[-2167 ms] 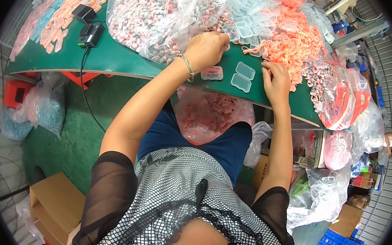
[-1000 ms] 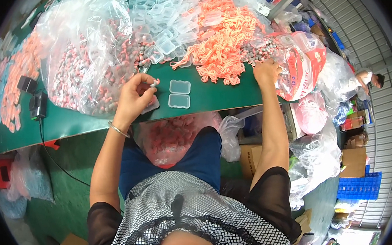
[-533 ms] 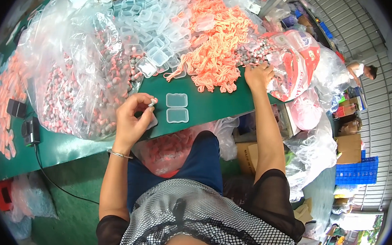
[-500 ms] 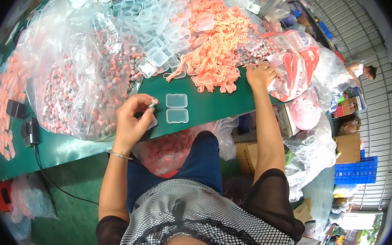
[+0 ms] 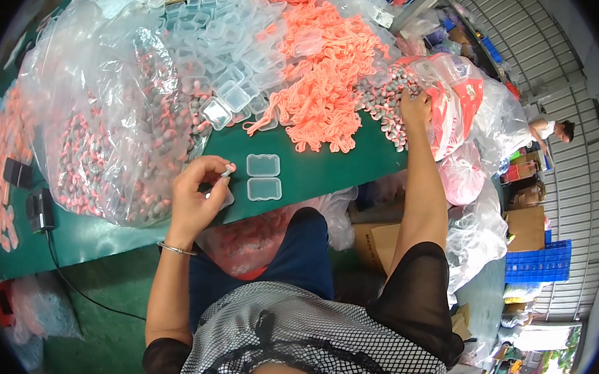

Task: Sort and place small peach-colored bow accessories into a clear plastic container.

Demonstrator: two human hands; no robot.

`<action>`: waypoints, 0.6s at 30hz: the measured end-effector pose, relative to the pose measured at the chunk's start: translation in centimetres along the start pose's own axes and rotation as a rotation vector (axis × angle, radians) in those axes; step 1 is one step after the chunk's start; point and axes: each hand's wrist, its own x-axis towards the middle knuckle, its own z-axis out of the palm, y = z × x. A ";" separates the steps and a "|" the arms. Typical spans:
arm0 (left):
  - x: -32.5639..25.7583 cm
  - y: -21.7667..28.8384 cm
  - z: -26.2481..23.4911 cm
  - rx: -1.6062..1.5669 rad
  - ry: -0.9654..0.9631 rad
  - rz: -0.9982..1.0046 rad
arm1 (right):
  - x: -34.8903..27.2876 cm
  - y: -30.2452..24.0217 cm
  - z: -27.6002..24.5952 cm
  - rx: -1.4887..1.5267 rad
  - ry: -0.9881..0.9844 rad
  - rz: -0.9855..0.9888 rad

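The person sits at a green table [image 5: 329,168] heaped with packing stock. The left hand [image 5: 197,196] hovers just above the table's near edge, thumb and forefinger pinched on a small grey-and-pink piece [image 5: 227,171], apparently an earplug, held beside an open clear plastic case [image 5: 262,177] whose two halves lie flat on the green top. The other fingers curl loosely over a second clear case [image 5: 226,199] under the palm; whether they grip it cannot be told.

The right hand [image 5: 415,106] reaches well away to the far right, fingers spread and dipped into a pile of grey-and-pink earplugs [image 5: 384,99] spilling from a red-printed plastic bag [image 5: 454,101]. Whether those fingers have closed on anything cannot be told.

Between the hands lies a tangle of orange cords [image 5: 322,83], and behind it a drift of empty clear cases [image 5: 233,48]. A large clear bag of earplugs [image 5: 106,137] sits just left of the left hand.

The step in hand looks like filling: the left hand brings one piece to the open case while the right gathers more from the pile. The next move would seem to call for setting the pinched piece into one half of the case without nudging the light shell off the table edge, then bringing the right hand back across with its pick.

Farther left lie a black charger with its cable [image 5: 39,210] and more orange pieces [image 5: 2,164].
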 end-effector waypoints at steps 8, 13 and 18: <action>0.1 0.2 0.2 -0.014 0.008 -0.045 | -1.0 0.1 0.9 -0.031 0.142 -0.062; 0.2 0.4 0.3 0.030 -0.015 -0.003 | -0.9 1.8 2.0 0.075 0.113 -0.193; 0.2 0.2 0.4 0.015 -0.033 0.012 | 0.0 1.6 1.4 0.111 0.018 -0.190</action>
